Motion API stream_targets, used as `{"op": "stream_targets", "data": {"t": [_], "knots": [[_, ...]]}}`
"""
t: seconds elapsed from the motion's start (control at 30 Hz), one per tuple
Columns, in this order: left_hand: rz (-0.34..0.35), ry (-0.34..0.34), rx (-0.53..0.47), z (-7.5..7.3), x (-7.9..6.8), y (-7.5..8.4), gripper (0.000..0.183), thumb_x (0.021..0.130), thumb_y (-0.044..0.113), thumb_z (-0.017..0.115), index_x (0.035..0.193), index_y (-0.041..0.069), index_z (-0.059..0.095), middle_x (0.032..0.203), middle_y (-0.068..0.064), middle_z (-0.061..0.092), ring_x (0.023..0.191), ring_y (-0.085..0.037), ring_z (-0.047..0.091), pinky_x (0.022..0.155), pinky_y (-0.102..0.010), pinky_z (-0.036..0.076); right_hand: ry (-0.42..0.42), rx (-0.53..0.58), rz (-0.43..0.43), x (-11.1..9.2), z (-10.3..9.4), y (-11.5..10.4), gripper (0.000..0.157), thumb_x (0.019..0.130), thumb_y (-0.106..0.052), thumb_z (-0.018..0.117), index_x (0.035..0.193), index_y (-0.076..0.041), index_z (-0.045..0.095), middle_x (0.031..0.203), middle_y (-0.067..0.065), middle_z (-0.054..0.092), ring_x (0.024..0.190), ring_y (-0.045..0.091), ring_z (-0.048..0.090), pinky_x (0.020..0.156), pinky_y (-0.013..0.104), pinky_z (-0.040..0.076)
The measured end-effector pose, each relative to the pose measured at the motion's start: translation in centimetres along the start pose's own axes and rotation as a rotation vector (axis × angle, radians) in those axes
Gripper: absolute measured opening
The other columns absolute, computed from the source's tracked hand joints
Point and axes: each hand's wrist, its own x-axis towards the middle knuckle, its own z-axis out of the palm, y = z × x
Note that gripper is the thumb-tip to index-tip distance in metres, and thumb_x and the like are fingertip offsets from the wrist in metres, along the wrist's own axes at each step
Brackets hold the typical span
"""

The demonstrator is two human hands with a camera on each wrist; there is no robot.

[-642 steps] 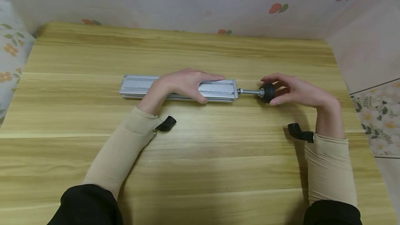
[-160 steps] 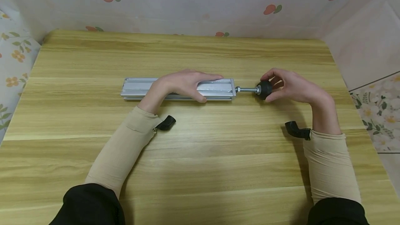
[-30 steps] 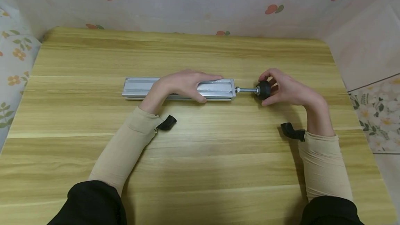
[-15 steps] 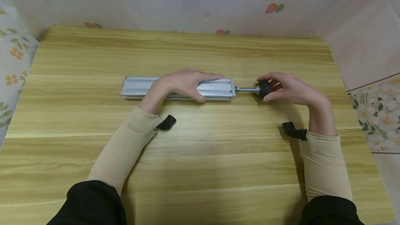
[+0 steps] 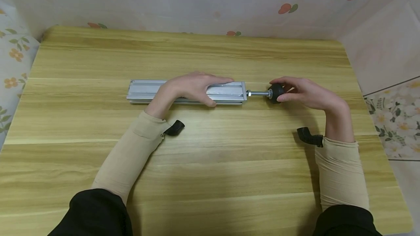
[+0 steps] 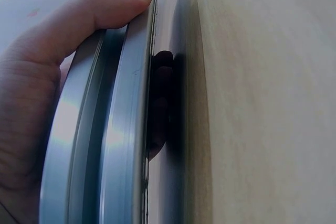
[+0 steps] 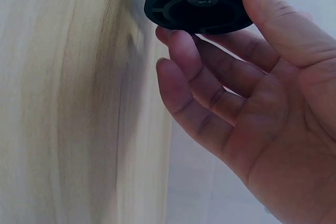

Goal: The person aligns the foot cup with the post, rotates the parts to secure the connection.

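A silver aluminium profile lies lengthwise across the table. My left hand grips it from above, thumb along the near side and fingers over the far side; in the left wrist view the thumb bends across its grooved face. From the profile's right end plate sticks out a threaded rod with a hex nut at the plate. The rod ends in a round black levelling foot. My right hand pinches the foot's rim between thumb and fingers. In the right wrist view, the foot's ribbed, hollow underside shows.
The wood-grain table stands against a wall covering with a fruit pattern. Black camera mounts sit at the left wrist and right wrist, low over the tabletop.
Over the frames the right hand's fingers shift about the foot's rim, which sits slightly closer to the profile than at first. The left hand keeps its grip, and the profile stays nearly in place.
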Motion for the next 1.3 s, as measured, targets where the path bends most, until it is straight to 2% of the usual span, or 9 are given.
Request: {"op": "stream_targets", "data": {"t": [0.2, 0.33, 0.43, 0.57, 0.7, 0.83, 0.97, 1.1, 1.3], "knots": [[0.001, -0.001, 0.001, -0.02, 0.0, -0.08, 0.091, 0.082, 0.038, 0.07, 0.162, 0.042, 0.026, 0.165, 0.014, 0.036, 0.144, -0.011, 0.044, 0.118, -0.04, 0.038, -0.007, 0.025, 0.009, -0.08, -0.04, -0.2, 0.065, 0.094, -0.02, 0.074, 0.153, -0.012, 0.048, 0.144, 0.008, 0.059, 0.108, 0.0, 0.058, 0.088, 0.013, 0.047], [0.001, -0.002, -0.003, -0.06, -0.01, -0.09, 0.091, 0.082, 0.037, 0.069, 0.162, 0.042, 0.026, 0.165, 0.015, 0.036, 0.141, -0.011, 0.046, 0.117, -0.04, 0.038, -0.006, 0.052, 0.016, 0.18, 0.1, -0.44, 0.079, 0.084, -0.016, 0.085, 0.151, -0.01, 0.045, 0.148, 0.01, 0.051, 0.112, 0.015, 0.06, 0.087, 0.015, 0.051], [0.001, -0.001, -0.004, -0.08, -0.04, -0.06, 0.091, 0.082, 0.036, 0.069, 0.162, 0.042, 0.027, 0.165, 0.015, 0.036, 0.139, -0.01, 0.046, 0.116, -0.04, 0.038, -0.006, 0.065, 0.026, 0.46, 0.29, -0.6, 0.08, 0.08, -0.014, 0.088, 0.147, -0.007, 0.044, 0.144, 0.012, 0.05, 0.113, 0.026, 0.06, 0.085, 0.016, 0.052], [0.004, -0.001, -0.01, -0.07, -0.06, -0.06, 0.091, 0.081, 0.035, 0.069, 0.162, 0.041, 0.027, 0.165, 0.014, 0.036, 0.142, -0.01, 0.044, 0.117, -0.04, 0.038, 0.014, 0.068, 0.052, 0.67, 0.42, -0.73, 0.075, 0.079, -0.014, 0.089, 0.14, -0.005, 0.046, 0.136, 0.014, 0.054, 0.111, 0.032, 0.063, 0.082, 0.015, 0.052], [0.004, 0.003, -0.012, -0.02, -0.04, -0.05, 0.091, 0.082, 0.035, 0.069, 0.162, 0.041, 0.028, 0.165, 0.014, 0.037, 0.139, -0.011, 0.046, 0.116, -0.04, 0.039, 0.044, 0.055, 0.069, 0.6, 0.43, -0.73, 0.07, 0.078, -0.016, 0.09, 0.134, -0.006, 0.05, 0.129, 0.015, 0.06, 0.108, 0.032, 0.066, 0.081, 0.015, 0.052], [0.005, 0.005, -0.004, 0.07, 0.02, -0.07, 0.091, 0.082, 0.036, 0.069, 0.162, 0.041, 0.028, 0.165, 0.014, 0.037, 0.14, -0.011, 0.046, 0.117, -0.04, 0.038, 0.055, 0.044, 0.063, 0.39, 0.4, -0.48, 0.065, 0.08, -0.017, 0.088, 0.133, -0.008, 0.053, 0.126, 0.014, 0.064, 0.107, 0.026, 0.067, 0.082, 0.015, 0.052], [0.01, 0.002, 0.001, 0.12, 0.01, -0.11, 0.091, 0.082, 0.036, 0.07, 0.162, 0.041, 0.027, 0.165, 0.014, 0.036, 0.143, -0.011, 0.045, 0.117, -0.04, 0.038, 0.052, 0.013, 0.034, 0.24, 0.36, -0.07, 0.057, 0.087, -0.018, 0.082, 0.137, -0.009, 0.056, 0.122, 0.011, 0.065, 0.101, 0.013, 0.062, 0.082, 0.015, 0.048], [0.012, 0.002, 0.006, 0.16, 0.01, -0.14, 0.092, 0.082, 0.036, 0.07, 0.163, 0.04, 0.027, 0.166, 0.013, 0.036, 0.144, -0.012, 0.044, 0.118, -0.041, 0.037, 0.028, -0.01, -0.002, 0.14, 0.28, 0.13, 0.052, 0.096, -0.02, 0.072, 0.144, -0.011, 0.056, 0.124, 0.009, 0.066, 0.101, 0.007, 0.058, 0.083, 0.015, 0.045], [0.01, -0.001, -0.005, 0.07, 0.02, -0.03, 0.092, 0.082, 0.035, 0.07, 0.163, 0.039, 0.027, 0.166, 0.013, 0.036, 0.146, -0.013, 0.043, 0.119, -0.041, 0.037, -0.018, -0.004, -0.007, -0.14, 0.03, 0.04, 0.055, 0.101, -0.022, 0.064, 0.152, -0.01, 0.049, 0.131, 0.011, 0.066, 0.104, 0.001, 0.059, 0.086, 0.011, 0.044]]}}
